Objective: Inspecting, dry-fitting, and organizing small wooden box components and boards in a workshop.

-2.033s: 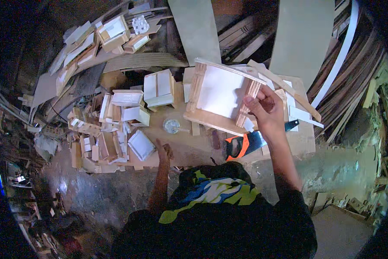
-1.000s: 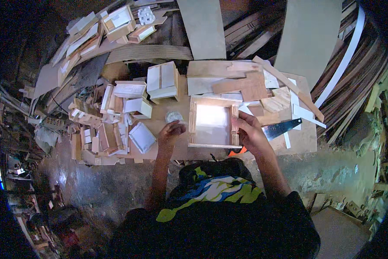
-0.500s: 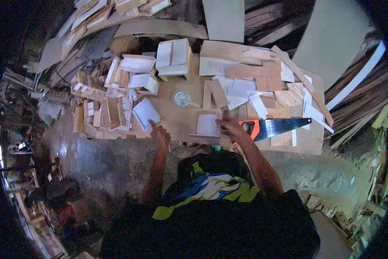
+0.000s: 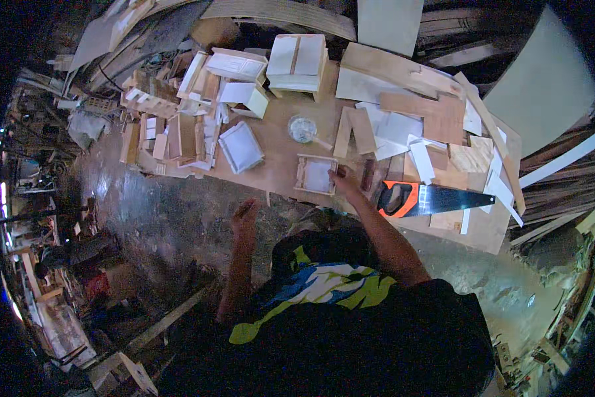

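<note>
the small box (image 4: 317,174) sits on the table (image 4: 279,149) by the near edge, its sides seemingly joined around a white base; what work remains on it cannot be told. the right hand (image 4: 350,184) is stretched forward, fingertips at the box's right wall, whether gripping is unclear. the left hand (image 4: 244,213) hangs short of the table, apparently empty, fingers loosely open.

The box (image 4: 316,173), held aloft two seconds ago, is now resting on the table (image 4: 279,151). The left hand (image 4: 245,216) is drawing back past the edge, toward the box's eight o'clock.
</note>
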`<action>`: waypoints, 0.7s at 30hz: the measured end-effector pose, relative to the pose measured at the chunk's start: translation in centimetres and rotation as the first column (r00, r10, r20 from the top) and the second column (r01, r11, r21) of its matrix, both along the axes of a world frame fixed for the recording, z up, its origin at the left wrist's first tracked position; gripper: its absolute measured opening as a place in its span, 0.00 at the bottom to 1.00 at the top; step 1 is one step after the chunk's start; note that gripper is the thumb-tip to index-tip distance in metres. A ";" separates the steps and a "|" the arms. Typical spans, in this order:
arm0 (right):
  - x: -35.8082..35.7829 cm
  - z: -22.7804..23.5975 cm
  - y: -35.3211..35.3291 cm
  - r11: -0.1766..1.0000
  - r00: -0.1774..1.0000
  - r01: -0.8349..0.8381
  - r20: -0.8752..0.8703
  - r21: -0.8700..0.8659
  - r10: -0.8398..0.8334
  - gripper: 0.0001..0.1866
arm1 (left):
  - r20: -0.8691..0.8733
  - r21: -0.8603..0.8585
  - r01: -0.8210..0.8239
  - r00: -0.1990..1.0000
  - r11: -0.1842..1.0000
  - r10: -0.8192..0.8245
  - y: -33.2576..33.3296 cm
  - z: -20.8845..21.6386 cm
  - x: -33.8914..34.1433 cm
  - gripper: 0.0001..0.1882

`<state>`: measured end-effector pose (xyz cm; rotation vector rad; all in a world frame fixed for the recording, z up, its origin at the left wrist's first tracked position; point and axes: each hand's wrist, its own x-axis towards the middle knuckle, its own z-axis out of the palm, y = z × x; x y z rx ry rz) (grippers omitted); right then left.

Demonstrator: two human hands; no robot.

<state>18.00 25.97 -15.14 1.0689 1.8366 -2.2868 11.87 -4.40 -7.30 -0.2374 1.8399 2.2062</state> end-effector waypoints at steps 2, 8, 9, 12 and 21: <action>-0.2 0.5 0.4 0.985 0.997 -0.060 0.053 0.163 0.052 0.19 | 0.019 -0.088 -0.016 1.000 0.996 0.018 -0.6 -0.6 0.3 0.10; 0.2 1.2 0.6 0.998 0.993 0.067 -0.095 -0.020 -0.069 0.13 | 0.229 0.212 -0.015 0.973 0.977 -0.035 0.3 0.0 -2.0 0.08; 0.5 0.4 0.9 0.999 0.998 0.026 -0.051 -0.033 -0.027 0.12 | 0.230 0.221 -0.006 0.972 0.975 -0.046 0.7 0.3 -2.6 0.08; 1.5 1.5 1.1 0.997 0.996 -0.058 0.063 -0.045 0.060 0.14 | 0.334 -0.264 0.152 0.941 0.953 -0.057 2.5 2.2 -3.8 0.11; 0.7 7.5 -3.8 0.946 0.976 0.211 0.000 -0.246 -0.218 0.17 | -0.219 -0.460 -0.524 0.850 0.717 0.480 -1.3 -8.1 -8.1 0.10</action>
